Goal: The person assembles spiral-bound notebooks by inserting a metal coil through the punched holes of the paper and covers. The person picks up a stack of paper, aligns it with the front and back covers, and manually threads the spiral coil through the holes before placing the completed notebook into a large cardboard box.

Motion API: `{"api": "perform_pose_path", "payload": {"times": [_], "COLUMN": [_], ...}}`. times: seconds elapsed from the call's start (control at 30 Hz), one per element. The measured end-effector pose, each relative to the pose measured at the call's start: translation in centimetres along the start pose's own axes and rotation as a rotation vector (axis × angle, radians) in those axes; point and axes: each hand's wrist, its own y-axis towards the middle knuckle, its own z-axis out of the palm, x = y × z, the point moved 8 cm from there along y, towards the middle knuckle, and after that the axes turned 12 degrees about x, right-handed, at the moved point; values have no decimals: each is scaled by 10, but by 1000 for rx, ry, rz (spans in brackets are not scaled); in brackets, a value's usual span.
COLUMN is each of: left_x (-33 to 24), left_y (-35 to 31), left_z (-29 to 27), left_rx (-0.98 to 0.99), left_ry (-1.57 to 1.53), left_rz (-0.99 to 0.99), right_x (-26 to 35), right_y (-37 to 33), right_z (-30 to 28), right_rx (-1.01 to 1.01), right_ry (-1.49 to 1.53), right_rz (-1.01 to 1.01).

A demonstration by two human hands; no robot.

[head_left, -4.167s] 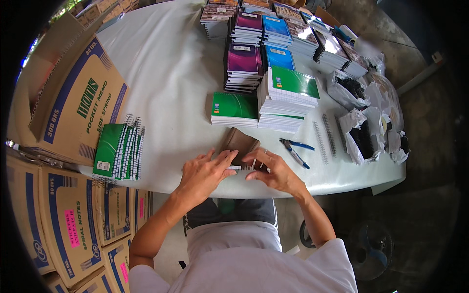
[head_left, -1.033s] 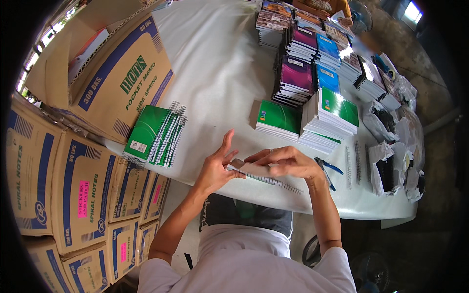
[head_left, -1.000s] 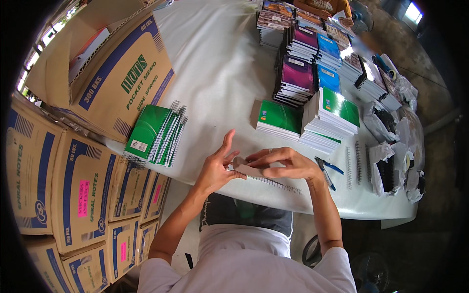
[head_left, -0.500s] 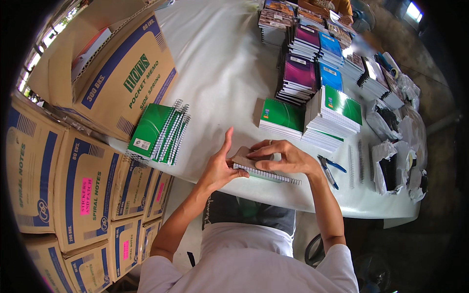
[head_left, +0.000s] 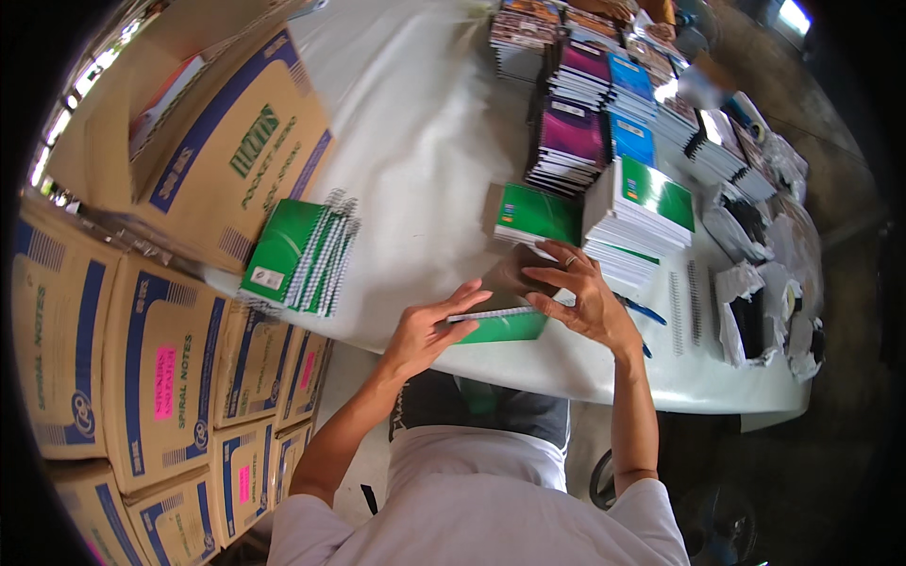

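A spiral notebook (head_left: 508, 328) is between my hands at the table's near edge, its green cover toward me and its brown board side spread beyond the spine. My left hand (head_left: 425, 325) grips the left end of the spine between thumb and fingers. At the other end, my right hand (head_left: 587, 300), with a ring on one finger, pinches the right edge of the brown side. A pile of green spiral notebooks (head_left: 274, 255) stands left of my hands, coils facing right. Just beyond my right hand are stacks of green-covered pads (head_left: 538, 215) with white page edges.
Cardboard cartons (head_left: 170, 358) are stacked along the left, with an open carton (head_left: 245, 160) on top. Purple notebooks (head_left: 571, 132) and blue notebooks (head_left: 632, 141) stand farther back. Pens (head_left: 644, 308), loose wire coils (head_left: 677, 311) and torn plastic-wrapped bundles (head_left: 746, 311) lie to the right.
The notebook has turned so its green cover shows toward me and the brown side reaches farther away. My right hand has moved right and slightly away. The view has shifted slightly.
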Motion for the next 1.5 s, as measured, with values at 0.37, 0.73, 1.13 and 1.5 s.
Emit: {"api": "perform_pose_path", "payload": {"times": [0.37,0.73,1.13,1.5], "left_x": [-80,-51,-64,-157], "left_y": [-23,-17,-20,-62], "left_z": [8,51,49,-120], "left_rx": [-41,-115,-138,-450], "left_ry": [697,1033,1145,1356], "left_rz": [140,58,79,-24], "right_x": [-85,71,58,-43], "right_y": [-142,-96,-84,-89], "right_z": [10,38,60,-2], "right_rx": [-289,-205,282,-168], "right_ry": [-547,51,840,-79], "right_rz": [490,38,226,321]}}
